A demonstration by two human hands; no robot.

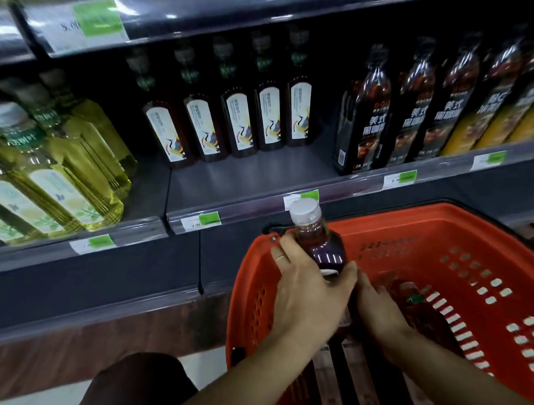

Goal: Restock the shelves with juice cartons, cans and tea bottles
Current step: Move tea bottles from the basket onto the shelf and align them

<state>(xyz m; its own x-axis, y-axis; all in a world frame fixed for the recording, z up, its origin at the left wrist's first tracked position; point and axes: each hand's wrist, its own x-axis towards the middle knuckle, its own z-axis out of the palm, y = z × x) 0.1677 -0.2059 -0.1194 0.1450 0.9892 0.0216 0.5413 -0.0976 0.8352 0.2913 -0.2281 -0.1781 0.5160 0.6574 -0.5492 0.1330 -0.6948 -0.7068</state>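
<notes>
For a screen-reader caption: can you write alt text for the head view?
A left hand holds a dark tea bottle upright over an orange basket, while the right hand reaches inside it. Behind, a shelf holds five matching bottles, with yellow bottles left and black coffee bottles right.

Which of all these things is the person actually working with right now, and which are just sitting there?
In use:
- left hand, gripping a red tea bottle
- right hand, reaching into the orange basket
- matching red tea row with bare shelf in front

Just there:
- yellow bottles
- black coffee bottles
- price tags
</notes>
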